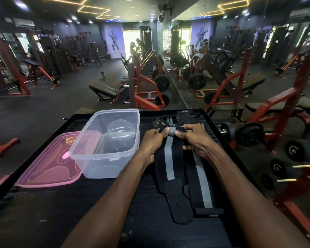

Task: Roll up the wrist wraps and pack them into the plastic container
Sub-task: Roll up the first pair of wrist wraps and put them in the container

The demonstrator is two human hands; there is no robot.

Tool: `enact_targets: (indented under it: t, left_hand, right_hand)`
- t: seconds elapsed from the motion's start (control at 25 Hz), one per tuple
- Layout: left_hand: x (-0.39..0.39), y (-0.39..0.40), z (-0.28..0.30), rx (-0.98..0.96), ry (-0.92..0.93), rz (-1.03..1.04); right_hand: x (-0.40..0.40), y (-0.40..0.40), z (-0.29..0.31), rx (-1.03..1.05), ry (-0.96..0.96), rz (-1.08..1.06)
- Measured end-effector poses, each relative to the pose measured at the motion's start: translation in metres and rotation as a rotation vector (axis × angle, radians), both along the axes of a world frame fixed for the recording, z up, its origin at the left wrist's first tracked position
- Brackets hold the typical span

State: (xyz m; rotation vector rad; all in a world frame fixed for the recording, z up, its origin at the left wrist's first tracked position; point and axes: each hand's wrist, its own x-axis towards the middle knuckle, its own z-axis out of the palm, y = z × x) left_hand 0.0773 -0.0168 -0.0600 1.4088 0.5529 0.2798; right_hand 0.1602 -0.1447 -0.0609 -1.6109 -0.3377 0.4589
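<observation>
The wrist wrap (168, 158) lay flat on the black table (61, 203), far end between your hands; your left hand (153, 140) and right hand (195, 138) pinched that end, fingers curled, likely to start a tight roll; the open container (104, 154) stood just left, within reach; its pink lid (48, 167) lay beside it.

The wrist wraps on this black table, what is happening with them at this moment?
A person is starting to roll one black wrist wrap with a grey stripe. The left hand and the right hand both pinch its far end, where a small roll has begun. A second wrap lies flat beside it, and more wraps lie behind the hands. The clear plastic container stands open to the left, no wrap visible inside. Its pink lid lies beside it.
</observation>
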Motion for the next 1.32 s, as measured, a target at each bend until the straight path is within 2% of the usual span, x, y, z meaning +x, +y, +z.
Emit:
enact_targets:
  t: [0.12, 0.28, 0.48, 0.64, 0.8, 0.92, 1.08, 1.16, 1.32]
  left_hand:
    - [-0.001, 0.0, -0.002, 0.04, -0.036, 0.013]
    - [-0.003, -0.001, -0.002, 0.114, -0.051, 0.007]
    - [-0.002, -0.001, -0.002, 0.11, -0.061, 0.004]
    - [0.0, 0.001, -0.002, 0.097, -0.072, 0.016]
    - [0.001, 0.003, -0.005, 0.133, -0.106, 0.045]
    - [-0.002, 0.003, 0.0, 0.004, -0.138, 0.011]
    - [-0.002, 0.003, -0.001, -0.012, -0.168, 0.031]
    - [-0.001, 0.004, -0.002, -0.025, -0.162, 0.046]
    - [-0.001, 0.002, -0.002, 0.022, -0.158, 0.026]
  right_hand:
    - [-0.003, 0.0, 0.001, 0.006, 0.006, 0.014]
    - [-0.005, 0.0, 0.002, -0.002, -0.102, 0.027]
    - [-0.006, 0.0, -0.002, -0.004, -0.24, 0.022]
    - [-0.005, 0.0, 0.0, -0.031, -0.261, -0.008]
    - [-0.008, -0.001, 0.005, 0.064, -0.18, -0.021]
    - [-0.008, -0.003, 0.007, 0.102, -0.167, -0.041]
    - [-0.008, -0.006, 0.013, 0.192, 0.044, 0.018]
    - [-0.008, -0.008, 0.015, 0.179, 0.114, 0.045]
    - [-0.006, -0.008, 0.014, 0.136, 0.106, 0.019]
